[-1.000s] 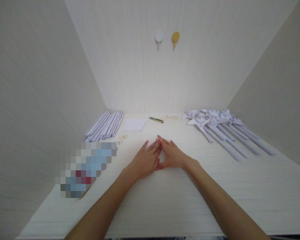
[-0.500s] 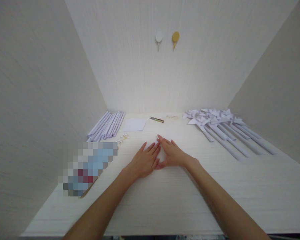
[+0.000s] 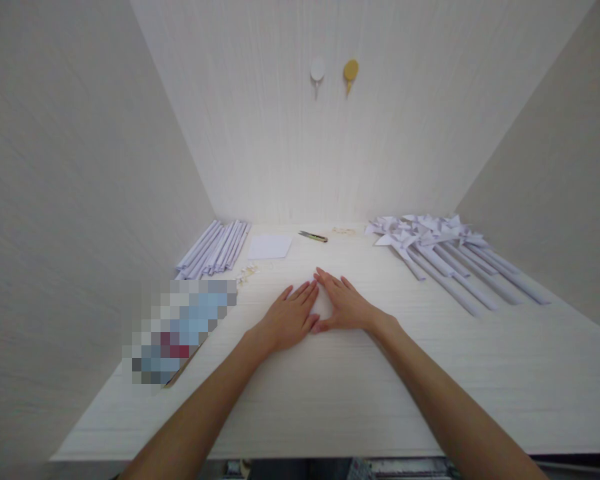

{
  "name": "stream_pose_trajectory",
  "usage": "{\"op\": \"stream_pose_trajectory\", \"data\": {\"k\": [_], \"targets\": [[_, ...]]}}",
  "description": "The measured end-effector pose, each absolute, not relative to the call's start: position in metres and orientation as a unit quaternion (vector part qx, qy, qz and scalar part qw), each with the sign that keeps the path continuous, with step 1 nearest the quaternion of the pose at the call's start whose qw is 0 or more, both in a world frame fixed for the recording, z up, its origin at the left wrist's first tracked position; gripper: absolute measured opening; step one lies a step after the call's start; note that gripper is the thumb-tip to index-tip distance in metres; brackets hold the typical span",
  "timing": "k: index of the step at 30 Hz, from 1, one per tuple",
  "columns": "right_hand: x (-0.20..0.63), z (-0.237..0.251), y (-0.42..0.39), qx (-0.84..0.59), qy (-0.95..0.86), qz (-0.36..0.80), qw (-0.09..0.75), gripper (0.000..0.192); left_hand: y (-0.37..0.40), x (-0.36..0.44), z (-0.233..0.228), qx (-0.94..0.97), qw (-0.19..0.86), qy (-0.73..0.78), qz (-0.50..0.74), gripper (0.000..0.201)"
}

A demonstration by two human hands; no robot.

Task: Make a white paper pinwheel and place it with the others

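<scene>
Both hands lie flat on the table [image 3: 330, 400] at centre, left hand [image 3: 286, 321] and right hand [image 3: 349, 307] with fingers spread and thumb tips and forefingers nearly meeting, pressing a small white paper [image 3: 321, 309] that shows only in the gap between them; neither grip pinches anything. The paper sits directly under and between the palms, equally near both hands. Paper tubes [image 3: 215, 248] lie far left, pinwheels [image 3: 440, 250] far right, a flat sheet [image 3: 270, 247] and cutter [image 3: 313, 236] far centre.
</scene>
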State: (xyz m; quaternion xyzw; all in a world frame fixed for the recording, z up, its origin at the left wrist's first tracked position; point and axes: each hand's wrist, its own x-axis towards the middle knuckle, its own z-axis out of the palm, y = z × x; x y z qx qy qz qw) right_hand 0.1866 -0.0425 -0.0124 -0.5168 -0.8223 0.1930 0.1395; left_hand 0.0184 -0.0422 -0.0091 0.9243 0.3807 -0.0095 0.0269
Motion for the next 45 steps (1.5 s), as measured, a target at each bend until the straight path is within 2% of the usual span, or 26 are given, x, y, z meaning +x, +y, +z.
{"op": "stream_pose_trajectory", "data": {"k": [3, 7, 12, 17, 34, 45], "targets": [[0.188, -0.015, -0.043, -0.510, -0.827, 0.183, 0.150, 0.116, -0.040, 0.016, -0.008, 0.924, 0.043, 0.380, -0.012, 0.059], [0.194, -0.018, -0.042, -0.492, -0.829, 0.190, 0.188, 0.101, -0.036, 0.014, -0.008, 0.927, 0.058, 0.371, -0.007, 0.062], [0.202, -0.014, -0.046, -0.456, -0.831, 0.199, 0.250, 0.082, -0.037, 0.014, -0.008, 0.923, 0.067, 0.378, -0.007, 0.076], [0.206, -0.011, -0.062, -0.409, -0.863, 0.178, 0.237, 0.064, -0.038, 0.015, -0.008, 0.924, 0.056, 0.379, -0.003, 0.079], [0.204, -0.004, -0.091, -0.342, -0.908, 0.154, 0.187, 0.061, -0.038, 0.013, -0.010, 0.926, 0.072, 0.370, 0.019, 0.080], [0.201, -0.007, -0.049, -0.466, -0.862, 0.091, 0.177, 0.060, -0.038, 0.013, -0.011, 0.924, 0.067, 0.376, 0.022, 0.084]]}}
